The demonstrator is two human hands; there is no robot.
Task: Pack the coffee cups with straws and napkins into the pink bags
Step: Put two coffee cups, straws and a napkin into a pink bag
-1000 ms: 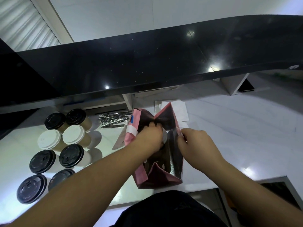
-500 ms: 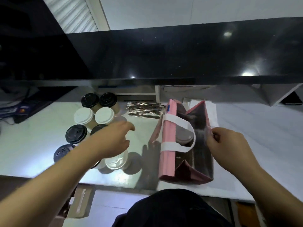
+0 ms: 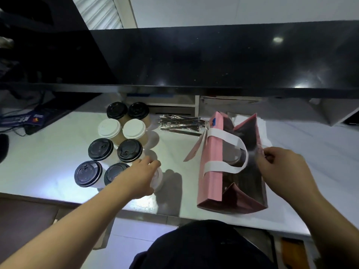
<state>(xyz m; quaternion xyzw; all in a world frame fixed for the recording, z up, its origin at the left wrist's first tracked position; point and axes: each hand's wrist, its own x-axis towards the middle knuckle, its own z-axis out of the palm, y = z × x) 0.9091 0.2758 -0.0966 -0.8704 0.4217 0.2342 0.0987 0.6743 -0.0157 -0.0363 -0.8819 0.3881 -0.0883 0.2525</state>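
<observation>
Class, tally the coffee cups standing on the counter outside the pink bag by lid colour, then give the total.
Black lids: 6
White lids: 2
Pale cup under the left hand, lid hidden: 1
Total: 9

The cup inside the pink bag, held open by the right hand, is not counted.

Cups (image 3: 124, 141) in rows on the worktop (image 3: 48, 152) at the left, straws (image 3: 180, 125) behind in the middle, bag (image 3: 231, 167) at the right, one cup (image 3: 234, 157) in it

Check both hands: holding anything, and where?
Left hand grips a cup from above, over its lid. Right hand pinches the pink bag at its right top edge.
</observation>
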